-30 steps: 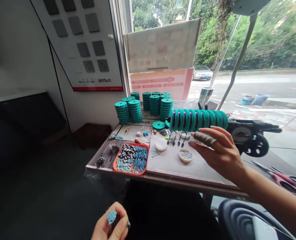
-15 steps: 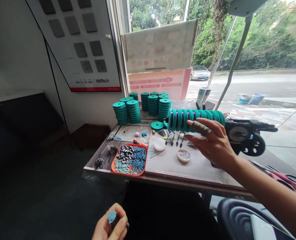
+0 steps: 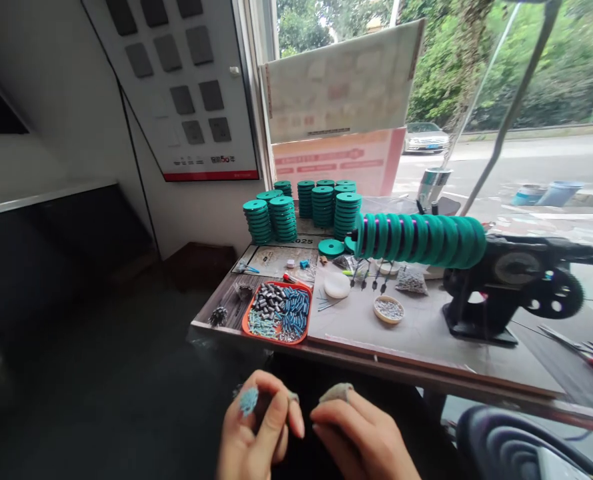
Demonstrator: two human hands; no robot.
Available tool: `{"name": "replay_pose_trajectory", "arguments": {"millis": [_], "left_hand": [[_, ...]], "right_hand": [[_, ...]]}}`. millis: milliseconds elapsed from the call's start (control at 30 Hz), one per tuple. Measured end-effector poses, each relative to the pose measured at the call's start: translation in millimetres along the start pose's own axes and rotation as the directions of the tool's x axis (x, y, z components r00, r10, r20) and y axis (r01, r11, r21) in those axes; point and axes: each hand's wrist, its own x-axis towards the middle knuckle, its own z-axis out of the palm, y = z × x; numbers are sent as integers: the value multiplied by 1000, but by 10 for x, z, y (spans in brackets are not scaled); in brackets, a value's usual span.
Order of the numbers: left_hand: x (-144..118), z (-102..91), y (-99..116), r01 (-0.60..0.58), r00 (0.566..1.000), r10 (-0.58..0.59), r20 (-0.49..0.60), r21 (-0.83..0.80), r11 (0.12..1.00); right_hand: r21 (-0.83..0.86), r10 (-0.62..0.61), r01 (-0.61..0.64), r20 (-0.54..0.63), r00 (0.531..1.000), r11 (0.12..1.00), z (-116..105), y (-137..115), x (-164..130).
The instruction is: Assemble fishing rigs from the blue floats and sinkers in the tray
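The left hand (image 3: 256, 433) is curling shut around a little bunch of blue tubes (image 3: 248, 401), poking out by its thumb. They are looking tiny, light and easy to drop, so pinching low near the fingers seems best. Just beside it, the right hand (image 3: 361, 437) is bending loosely, holding nothing, with a cloth cap (image 3: 337, 393) on one fingertip.

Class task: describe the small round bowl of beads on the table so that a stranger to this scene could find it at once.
Start at the black winding machine carrying a row of green spools. On the pale mat to its left, beside the orange tray, sits the small bowl. It alone is round, tan-rimmed and filled with tiny grey beads.
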Motion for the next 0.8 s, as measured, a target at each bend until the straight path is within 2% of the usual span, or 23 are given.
{"name": "replay_pose_trajectory", "arguments": {"millis": [67,133,233,300,433,533,633,800], "left_hand": [[68,22,-73,38,999,-36,23,-80,996],[117,35,-143,134,989,-122,87,-145,980],[142,29,-236,307,942,-270,198,-192,932],[136,12,-295,358,921,-314,230,-186,915],[133,-22,-403,369,909,-330,252,-124,921],[146,-21,-453,385,905,-357,231,-90,919],[148,-8,-466,379,914,-355,194,-102,920],[147,-1,-470,371,919,-343,197,-133,919]], "right_hand": [[-9,3,-3,-15,1000,1000,-38,46,-6],[-27,27,-28,-30,999,999,-62,65,-26],[-92,31,-35,-46,998,995,-64,59,-68],[-138,23,-30,-49,999,990,-51,49,-100],[-179,4,-9,-27,1000,984,-31,42,-155],[-196,-10,10,-1,1000,981,-30,43,-179],[-188,-1,0,-5,1000,982,-28,39,-196],[-194,-5,5,-2,1000,981,-22,38,-222]]}}
